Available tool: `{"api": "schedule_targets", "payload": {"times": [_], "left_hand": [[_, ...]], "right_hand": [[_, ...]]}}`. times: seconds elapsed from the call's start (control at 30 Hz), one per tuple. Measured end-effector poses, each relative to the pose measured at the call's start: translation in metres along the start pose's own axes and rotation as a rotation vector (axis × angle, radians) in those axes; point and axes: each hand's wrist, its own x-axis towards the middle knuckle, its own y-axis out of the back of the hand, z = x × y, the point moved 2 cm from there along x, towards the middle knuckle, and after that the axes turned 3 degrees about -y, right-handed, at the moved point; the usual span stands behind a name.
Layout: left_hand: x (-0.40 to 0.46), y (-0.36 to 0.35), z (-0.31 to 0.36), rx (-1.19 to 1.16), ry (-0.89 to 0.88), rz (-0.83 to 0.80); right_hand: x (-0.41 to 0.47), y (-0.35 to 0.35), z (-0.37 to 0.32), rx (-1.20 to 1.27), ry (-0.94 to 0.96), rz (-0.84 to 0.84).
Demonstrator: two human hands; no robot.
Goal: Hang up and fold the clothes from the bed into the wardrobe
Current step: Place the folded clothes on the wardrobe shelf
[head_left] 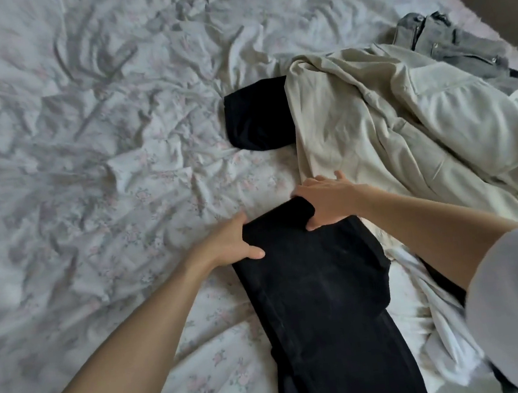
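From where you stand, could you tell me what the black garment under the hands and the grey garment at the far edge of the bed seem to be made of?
Black garment: looks like soft matte knit or jersey; it lies limp and flat, without sheen.
Grey garment: probably denim; faded grey, stiff folds, what look like metal buttons.

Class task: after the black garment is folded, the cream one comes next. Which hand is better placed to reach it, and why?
Probably the right hand: it grips the black garment right at the edge of the cream garment. The left hand holds the far side, over bare sheet.
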Motion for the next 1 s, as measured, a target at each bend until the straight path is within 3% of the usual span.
{"api": "schedule_targets", "payload": {"times": [0.23,0.43,0.53,0.67,0.8,0.9,1.0], "left_hand": [[-0.034,0.053,0.044,0.065,-0.128,0.238],[-0.075,0.116,0.082,0.352,-0.170,0.843],[-0.102,0.088,0.085,0.426,-0.307,1.003],[-0.135,0.017,0.080,0.490,-0.496,0.969],[-0.156,-0.055,0.068,0.471,-0.673,0.832],[-0.163,-0.108,0.050,0.511,-0.652,0.514],[-0.150,-0.141,0.026,0.522,-0.428,0.118]], "right_hand": [[-0.032,0.065,-0.004,-0.060,0.005,0.306],[-0.047,0.127,-0.020,0.059,-0.033,0.791],[-0.070,0.110,-0.021,0.023,0.025,0.875],[-0.116,0.050,-0.020,-0.020,0.133,0.848],[-0.159,-0.020,-0.015,-0.012,0.153,0.788],[-0.175,-0.082,-0.012,-0.013,0.138,0.669],[-0.178,-0.141,-0.019,-0.049,0.047,0.400]]}}
